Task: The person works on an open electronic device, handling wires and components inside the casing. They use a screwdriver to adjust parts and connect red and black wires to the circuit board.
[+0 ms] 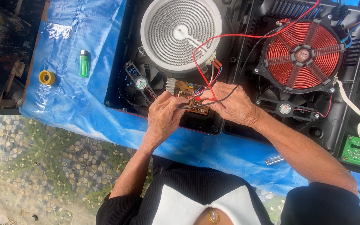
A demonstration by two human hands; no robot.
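Head view looks straight down on an opened cooktop housing (121, 83) lying on a blue sheet (84, 104) over the tabletop. Both hands meet near the housing's front edge, over a small brown circuit board (188, 89). The left hand (163, 116) has its grip pinched together on a black wire (201, 104), and the right hand (234, 104) has its grip closed on the same wire and on a red wire (201, 71) just beside it, probably to keep the ends steady over the board. The black wire's long axis runs across, left to right, between the two hands; the red wire loops up toward the white coiled heater (181, 31). A red copper coil (303, 54) sits to the right. A green lighter (83, 63) and a yellow tape roll (46, 77) lie near the sheet's left edge.
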